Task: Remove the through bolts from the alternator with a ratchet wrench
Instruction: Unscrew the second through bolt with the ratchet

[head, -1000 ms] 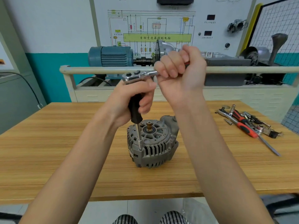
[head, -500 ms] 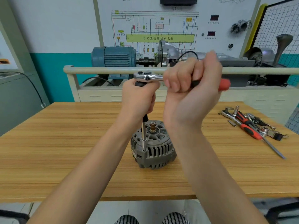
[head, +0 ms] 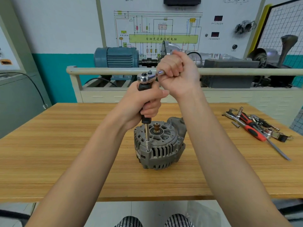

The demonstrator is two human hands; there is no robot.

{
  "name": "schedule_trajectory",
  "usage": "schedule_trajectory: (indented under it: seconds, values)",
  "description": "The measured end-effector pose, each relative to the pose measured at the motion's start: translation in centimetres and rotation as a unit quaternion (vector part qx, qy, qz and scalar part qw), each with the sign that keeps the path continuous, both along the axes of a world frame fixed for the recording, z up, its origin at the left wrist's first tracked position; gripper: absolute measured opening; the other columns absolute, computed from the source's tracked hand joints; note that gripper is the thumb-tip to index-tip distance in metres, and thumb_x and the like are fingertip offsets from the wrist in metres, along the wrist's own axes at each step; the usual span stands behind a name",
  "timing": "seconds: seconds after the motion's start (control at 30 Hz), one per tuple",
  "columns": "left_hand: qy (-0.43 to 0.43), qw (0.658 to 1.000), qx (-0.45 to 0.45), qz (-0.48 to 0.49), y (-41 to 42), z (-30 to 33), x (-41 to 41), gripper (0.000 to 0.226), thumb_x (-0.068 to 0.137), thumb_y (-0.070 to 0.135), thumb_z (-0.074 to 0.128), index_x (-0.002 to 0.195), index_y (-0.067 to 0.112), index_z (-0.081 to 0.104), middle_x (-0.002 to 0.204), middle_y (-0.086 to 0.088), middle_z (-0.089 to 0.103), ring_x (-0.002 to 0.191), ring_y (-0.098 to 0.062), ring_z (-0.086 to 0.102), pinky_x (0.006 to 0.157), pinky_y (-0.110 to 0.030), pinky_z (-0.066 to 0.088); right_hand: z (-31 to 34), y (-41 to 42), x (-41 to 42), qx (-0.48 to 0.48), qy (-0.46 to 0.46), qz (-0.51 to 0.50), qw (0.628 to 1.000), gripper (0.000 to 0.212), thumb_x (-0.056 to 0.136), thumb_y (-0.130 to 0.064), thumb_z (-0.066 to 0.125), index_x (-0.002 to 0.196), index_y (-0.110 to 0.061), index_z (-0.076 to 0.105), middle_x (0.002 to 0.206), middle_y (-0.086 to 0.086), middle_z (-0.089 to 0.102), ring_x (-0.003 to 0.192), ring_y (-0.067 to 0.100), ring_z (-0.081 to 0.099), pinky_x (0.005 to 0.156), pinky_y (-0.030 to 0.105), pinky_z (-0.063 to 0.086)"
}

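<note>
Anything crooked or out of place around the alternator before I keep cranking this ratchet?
Nothing stands out. The alternator sits flat on the table, and the extension runs straight down to its front rim. Left hand grips the extension handle, right hand the ratchet wrench. Spare tools lie loosely piled at right.

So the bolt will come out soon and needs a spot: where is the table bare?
Bare: the wooden table left of the grey alternator, and the strip between it and the red-handled tools. Crowded: the far right corner, under those tools.
</note>
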State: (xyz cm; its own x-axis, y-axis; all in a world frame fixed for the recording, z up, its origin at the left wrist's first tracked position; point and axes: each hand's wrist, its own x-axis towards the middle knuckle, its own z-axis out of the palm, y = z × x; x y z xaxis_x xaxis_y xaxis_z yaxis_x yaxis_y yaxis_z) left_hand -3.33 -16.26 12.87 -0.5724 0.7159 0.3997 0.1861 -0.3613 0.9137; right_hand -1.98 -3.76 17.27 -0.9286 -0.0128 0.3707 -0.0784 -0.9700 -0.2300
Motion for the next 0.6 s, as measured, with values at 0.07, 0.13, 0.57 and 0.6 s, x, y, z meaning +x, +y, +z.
schedule_trajectory:
  seconds: [0.07, 0.13, 0.57, 0.6]
  values:
    - [-0.017, 0.999, 0.011, 0.041, 0.2, 0.0, 0.1, 0.042, 0.079, 0.006, 0.057, 0.047, 0.022, 0.035, 0.038, 0.007, 0.025, 0.029, -0.005, 0.018, 0.037, -0.014, 0.016, -0.1, -0.2, 0.5, -0.015, 0.0, -0.043, 0.999, 0.059, 0.098, -0.018, 0.03, 0.039, -0.015, 0.03, 0.033, -0.003, 0.022, 0.025, 0.012, 0.02, 0.033, 0.02, 0.018]
    - [-0.023, 0.993, 0.032, 0.112, 0.7, -0.2, 0.3, 0.044, 0.082, -0.001, 0.056, 0.05, 0.02, 0.034, 0.04, 0.007, 0.024, 0.031, -0.007, 0.016, 0.038, -0.013, 0.017, -0.2, -0.7, 1.8, -0.015, 0.008, -0.129, 0.992, 0.052, 0.097, -0.015, 0.031, 0.045, -0.016, 0.03, 0.035, -0.005, 0.021, 0.028, 0.011, 0.019, 0.035, 0.019, 0.018]
    - [0.013, 0.984, 0.033, 0.177, 0.3, -0.3, 0.8, 0.044, 0.083, -0.008, 0.059, 0.052, 0.014, 0.038, 0.041, 0.003, 0.032, 0.037, -0.013, 0.024, 0.042, -0.02, 0.023, -0.9, -2.8, 4.5, 0.055, 0.115, -0.303, 0.944, 0.052, 0.099, -0.013, 0.031, 0.047, -0.017, 0.03, 0.037, -0.004, 0.022, 0.033, 0.011, 0.017, 0.04, 0.022, 0.019]
    - [0.016, 0.989, 0.026, 0.146, 0.1, -0.3, 0.6, 0.043, 0.084, -0.007, 0.06, 0.053, 0.014, 0.039, 0.042, 0.002, 0.033, 0.037, -0.014, 0.025, 0.042, -0.021, 0.024, -0.6, -2.0, 3.7, 0.046, 0.082, -0.252, 0.963, 0.053, 0.098, -0.014, 0.031, 0.045, -0.017, 0.031, 0.035, -0.004, 0.022, 0.031, 0.011, 0.018, 0.038, 0.02, 0.019]
